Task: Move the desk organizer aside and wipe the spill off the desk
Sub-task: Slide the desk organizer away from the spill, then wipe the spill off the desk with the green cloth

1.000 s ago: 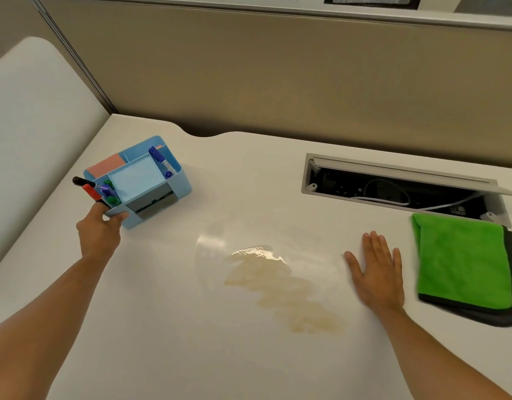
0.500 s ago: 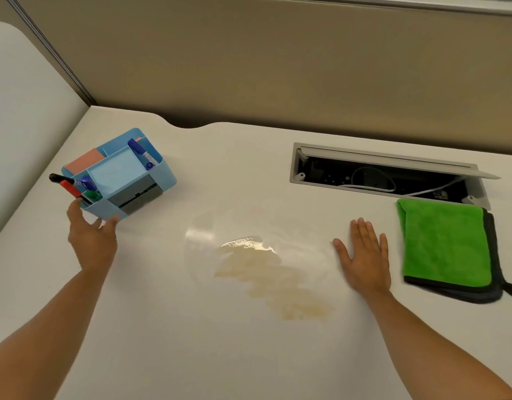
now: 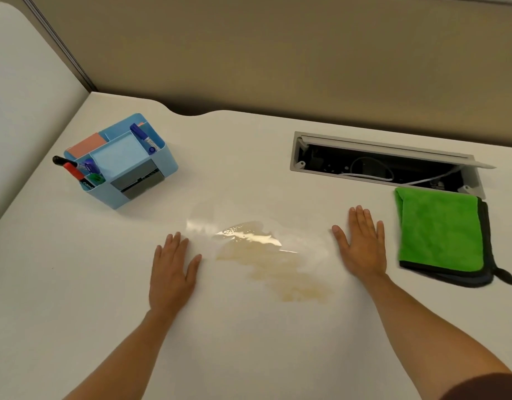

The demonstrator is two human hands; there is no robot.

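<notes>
A light blue desk organizer (image 3: 139,180) with markers and sticky notes stands at the back left of the white desk (image 3: 76,284), free of both hands. A tan spill (image 3: 266,261) with a shiny wet patch spreads across the desk's middle. My left hand (image 3: 171,269) lies flat and empty just left of the spill. My right hand (image 3: 361,243) lies flat and empty to the spill's right. A folded green cloth (image 3: 439,229) with a dark edge rests right of my right hand, not touched.
An open cable hatch (image 3: 379,163) with wires is set in the desk behind the cloth. A beige partition wall (image 3: 278,53) runs along the back. A white panel (image 3: 24,96) borders the desk on the left.
My left hand let go of the organizer and moved right, settling flat beside the spill. The organizer stays at the back left. My right hand has stayed flat.
</notes>
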